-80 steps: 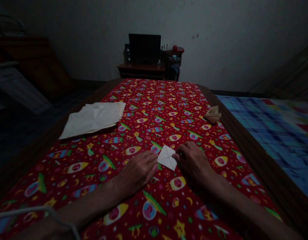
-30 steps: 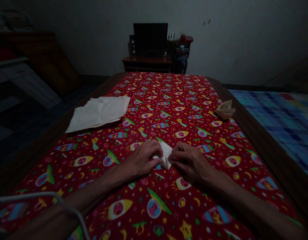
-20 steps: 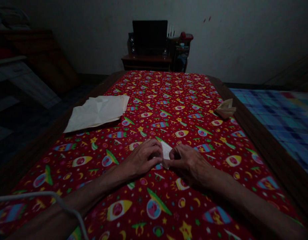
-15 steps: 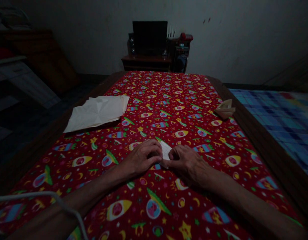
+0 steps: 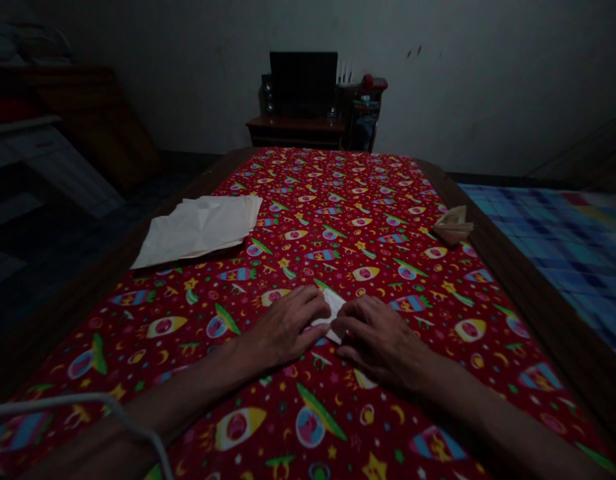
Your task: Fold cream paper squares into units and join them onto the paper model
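Note:
A small folded piece of white paper (image 5: 334, 303) lies on the red patterned cloth (image 5: 308, 383), between my two hands. My left hand (image 5: 295, 323) closes on its left side, with thumb and fingers curled around the edge. On the other side my right hand (image 5: 375, 337) has its bent fingers pressed on the paper's right edge. My fingers cover much of the paper, so its full shape is hidden.
A stack of creased paper sheets (image 5: 203, 230) lies at the left of the table. Near the right edge stands a folded paper bundle (image 5: 454, 225). A white cable (image 5: 113, 403) crosses over my left forearm. Beyond the table is a dark monitor (image 5: 304, 81).
My right thumb has come off the paper's near edge, and more of its lower part shows. The left hand keeps its hold. The whole view has shifted slightly.

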`<state>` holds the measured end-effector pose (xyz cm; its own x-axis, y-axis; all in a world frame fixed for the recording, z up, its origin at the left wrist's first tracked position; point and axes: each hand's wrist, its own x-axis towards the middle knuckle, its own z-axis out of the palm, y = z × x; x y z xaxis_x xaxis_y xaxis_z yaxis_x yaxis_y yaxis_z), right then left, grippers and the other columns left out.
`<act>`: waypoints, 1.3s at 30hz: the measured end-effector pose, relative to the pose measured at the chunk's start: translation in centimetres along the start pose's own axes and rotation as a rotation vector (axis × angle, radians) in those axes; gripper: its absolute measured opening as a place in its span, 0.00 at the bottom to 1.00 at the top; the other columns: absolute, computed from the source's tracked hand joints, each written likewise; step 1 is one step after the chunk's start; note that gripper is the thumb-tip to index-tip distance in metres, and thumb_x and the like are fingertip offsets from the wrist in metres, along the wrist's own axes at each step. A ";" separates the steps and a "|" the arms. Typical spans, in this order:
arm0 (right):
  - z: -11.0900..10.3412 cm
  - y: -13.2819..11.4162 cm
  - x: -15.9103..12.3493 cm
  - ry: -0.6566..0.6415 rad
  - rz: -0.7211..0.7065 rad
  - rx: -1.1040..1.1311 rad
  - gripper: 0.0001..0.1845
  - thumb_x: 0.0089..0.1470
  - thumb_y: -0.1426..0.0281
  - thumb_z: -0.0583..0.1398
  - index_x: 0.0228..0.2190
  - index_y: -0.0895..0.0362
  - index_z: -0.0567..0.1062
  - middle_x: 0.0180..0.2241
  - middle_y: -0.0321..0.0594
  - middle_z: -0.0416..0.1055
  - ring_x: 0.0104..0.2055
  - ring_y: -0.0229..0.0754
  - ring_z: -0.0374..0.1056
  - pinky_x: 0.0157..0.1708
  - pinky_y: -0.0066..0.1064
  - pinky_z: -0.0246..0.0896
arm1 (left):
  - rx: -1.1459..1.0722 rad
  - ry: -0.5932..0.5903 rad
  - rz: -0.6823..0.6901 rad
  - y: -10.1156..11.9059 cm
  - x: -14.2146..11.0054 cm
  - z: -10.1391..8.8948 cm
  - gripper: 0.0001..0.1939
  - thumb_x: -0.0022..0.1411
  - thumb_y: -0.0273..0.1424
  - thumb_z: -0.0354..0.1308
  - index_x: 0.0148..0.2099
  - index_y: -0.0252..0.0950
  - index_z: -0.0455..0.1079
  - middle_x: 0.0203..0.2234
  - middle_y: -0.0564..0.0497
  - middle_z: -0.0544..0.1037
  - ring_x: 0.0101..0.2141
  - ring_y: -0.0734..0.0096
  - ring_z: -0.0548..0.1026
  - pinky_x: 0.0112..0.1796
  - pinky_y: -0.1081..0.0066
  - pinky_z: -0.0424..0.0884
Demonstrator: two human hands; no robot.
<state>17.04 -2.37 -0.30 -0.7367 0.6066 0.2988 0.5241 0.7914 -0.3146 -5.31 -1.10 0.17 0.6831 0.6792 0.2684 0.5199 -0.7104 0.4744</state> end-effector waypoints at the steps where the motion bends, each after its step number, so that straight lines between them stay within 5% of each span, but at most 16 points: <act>1: 0.3 0.1 0.0 0.021 -0.009 -0.029 0.11 0.58 0.67 0.54 0.41 0.57 0.70 0.38 0.45 0.67 0.39 0.42 0.60 0.39 0.37 0.57 | 0.006 -0.025 0.017 0.0 -0.1 -0.2 0.08 0.63 0.35 0.52 0.43 0.36 0.63 0.41 0.47 0.67 0.42 0.66 0.66 0.43 0.67 0.65; 5: 0.9 0.8 0.0 0.097 -0.078 -0.111 0.11 0.58 0.71 0.54 0.43 0.57 0.70 0.38 0.45 0.67 0.38 0.42 0.60 0.36 0.35 0.57 | 0.060 -0.063 0.036 0.0 -0.4 -0.4 0.17 0.57 0.41 0.58 0.43 0.35 0.61 0.44 0.46 0.65 0.43 0.63 0.66 0.41 0.66 0.66; 10: 1.2 1.4 0.0 0.125 -0.059 -0.057 0.11 0.57 0.71 0.55 0.43 0.55 0.71 0.38 0.44 0.68 0.37 0.41 0.61 0.34 0.33 0.58 | 0.172 -0.004 -0.057 0.5 -0.6 0.2 0.06 0.62 0.32 0.53 0.39 0.36 0.61 0.37 0.49 0.68 0.38 0.65 0.67 0.38 0.67 0.66; 16: 1.2 1.8 0.3 0.174 0.028 0.035 0.10 0.57 0.70 0.56 0.40 0.52 0.74 0.35 0.41 0.68 0.35 0.39 0.63 0.32 0.30 0.58 | 0.263 -0.012 -0.015 1.1 -0.9 -0.1 0.05 0.65 0.30 0.48 0.39 0.35 0.64 0.36 0.48 0.70 0.38 0.65 0.67 0.38 0.66 0.66; 25: 0.0 1.7 2.2 0.093 0.283 0.208 0.13 0.59 0.65 0.54 0.29 0.57 0.75 0.27 0.39 0.69 0.29 0.36 0.64 0.28 0.27 0.56 | 0.044 0.192 -0.214 0.0 -0.6 1.0 0.09 0.65 0.30 0.51 0.31 0.34 0.65 0.30 0.51 0.70 0.34 0.70 0.69 0.36 0.70 0.66; 39: 0.7 1.0 2.5 0.133 0.330 0.029 0.14 0.59 0.67 0.51 0.23 0.57 0.66 0.25 0.39 0.63 0.28 0.38 0.59 0.28 0.29 0.51 | 0.034 0.194 -0.271 -0.7 -0.6 0.9 0.09 0.62 0.32 0.54 0.30 0.35 0.64 0.30 0.52 0.66 0.34 0.70 0.66 0.34 0.70 0.64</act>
<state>15.42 -0.13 -0.50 -0.4667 0.8351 0.2913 0.7108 0.5501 -0.4384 -5.59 -1.16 -1.10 0.4089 0.8645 0.2923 0.6885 -0.5024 0.5230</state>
